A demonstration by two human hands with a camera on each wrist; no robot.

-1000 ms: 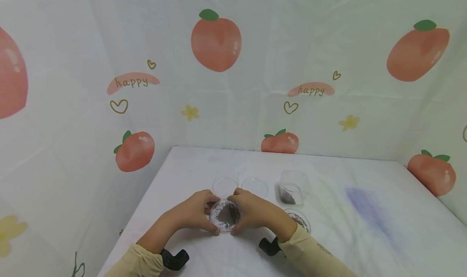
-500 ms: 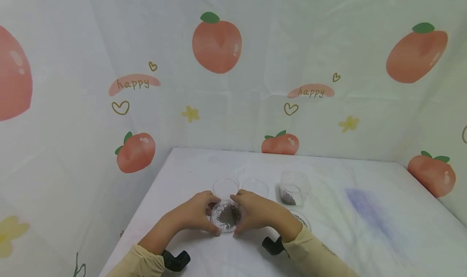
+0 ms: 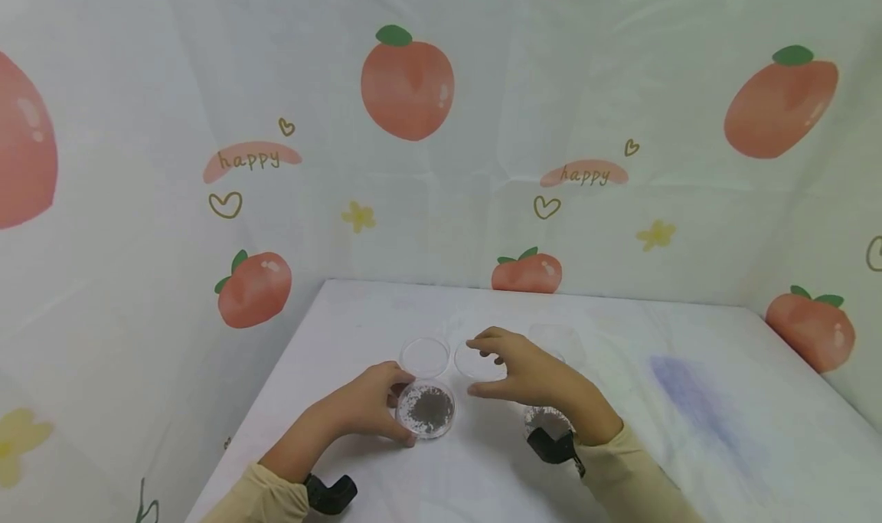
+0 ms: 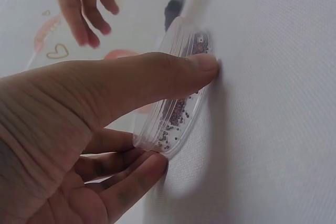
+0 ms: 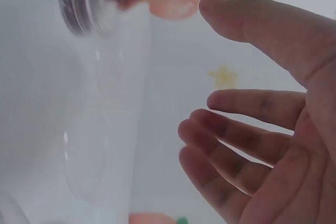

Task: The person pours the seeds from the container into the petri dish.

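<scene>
My left hand point(image 3: 368, 400) grips a clear round petri dish point(image 3: 427, 408) by its side, close over the white table. In the left wrist view the thumb crosses one side of the dish point(image 4: 178, 111) and the fingertips reach the opposite edge. Small dark round grains lie inside, and several clear rims show along its wall. My right hand point(image 3: 530, 374) is off the dish, held to its right with fingers loosely bent and nothing between them. In the right wrist view its fingers point(image 5: 228, 124) stand apart from the thumb.
Behind the held dish lies a clear round lid point(image 3: 425, 357), with another clear lid point(image 3: 470, 364) beside it, partly under the right hand. A second dish of dark grains point(image 3: 544, 414) is partly hidden by the right wrist. A clear container point(image 3: 561, 339) stands behind the right hand.
My right hand has let go of the dish and moved right and away, its fingers spreading. The left hand keeps its grip in the same place.
</scene>
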